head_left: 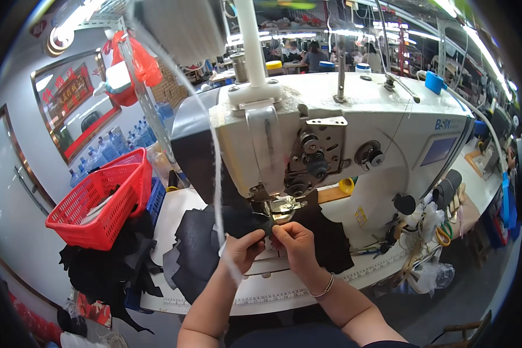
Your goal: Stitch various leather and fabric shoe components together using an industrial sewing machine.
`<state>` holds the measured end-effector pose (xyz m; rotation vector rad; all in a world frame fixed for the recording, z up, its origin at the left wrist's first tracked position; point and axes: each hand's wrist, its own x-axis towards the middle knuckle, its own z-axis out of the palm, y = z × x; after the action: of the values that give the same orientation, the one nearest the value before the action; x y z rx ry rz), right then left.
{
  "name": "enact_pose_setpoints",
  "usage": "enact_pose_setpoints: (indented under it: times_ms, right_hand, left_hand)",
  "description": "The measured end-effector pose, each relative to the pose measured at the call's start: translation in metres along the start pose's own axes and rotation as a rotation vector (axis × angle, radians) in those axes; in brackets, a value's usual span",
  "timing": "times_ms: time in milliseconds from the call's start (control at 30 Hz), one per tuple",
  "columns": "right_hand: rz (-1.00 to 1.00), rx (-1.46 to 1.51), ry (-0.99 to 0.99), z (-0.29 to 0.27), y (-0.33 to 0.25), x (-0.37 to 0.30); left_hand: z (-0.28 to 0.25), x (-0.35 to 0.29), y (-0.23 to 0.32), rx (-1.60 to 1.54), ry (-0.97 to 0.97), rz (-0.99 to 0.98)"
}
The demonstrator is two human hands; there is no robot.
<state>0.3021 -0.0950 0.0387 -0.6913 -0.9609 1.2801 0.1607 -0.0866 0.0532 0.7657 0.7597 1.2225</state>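
Observation:
Both hands work just in front of the presser foot (pixel 283 210) of a large white sewing machine (pixel 383 130). My left hand (pixel 243 248) pinches the near edge of a black leather-like piece (pixel 238 219) between thumb and finger. Close beside it, nearly touching, my right hand (pixel 298 246) pinches the same edge, its fingers curled. Dark cut pieces with jagged edges (pixel 194 255) lie overlapping on the left of the table. Another dark piece (pixel 330 235) spreads to the right of the needle area. The needle tip is too small to make out.
At the left, a red basket (pixel 93 217) stands above a heap of black scraps (pixel 107 264). A measuring tape (pixel 354 284) runs along the table's front edge. Scissors (pixel 443 235) and plastic bags hang at the right. A white thread (pixel 214 151) crosses the view.

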Motion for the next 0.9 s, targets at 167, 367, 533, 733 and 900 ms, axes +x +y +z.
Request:
enact_pose_setpoints:
  times_ms: [167, 367, 533, 733, 900]
  right_hand:
    - [0.063, 0.070, 0.159, 0.016, -0.003, 0.001]
    - [0.109, 0.049, 0.133, 0.007, -0.003, -0.002]
    - [0.188, 0.041, 0.123, -0.017, 0.010, -0.014]
    - [0.261, 0.046, 0.152, -0.038, 0.020, -0.025]
    - [0.353, 0.052, 0.130, -0.045, 0.023, -0.031]
  left_hand:
    - [-0.006, 0.014, 0.011, -0.021, 0.059, -0.098]
    - [-0.006, 0.024, 0.018, -0.077, 0.043, -0.143]
    - [-0.014, 0.040, 0.024, -0.051, -0.020, -0.167]
    - [-0.016, 0.045, 0.024, -0.070, -0.043, -0.145]
    - [-0.014, 0.040, 0.021, -0.047, -0.012, -0.141]
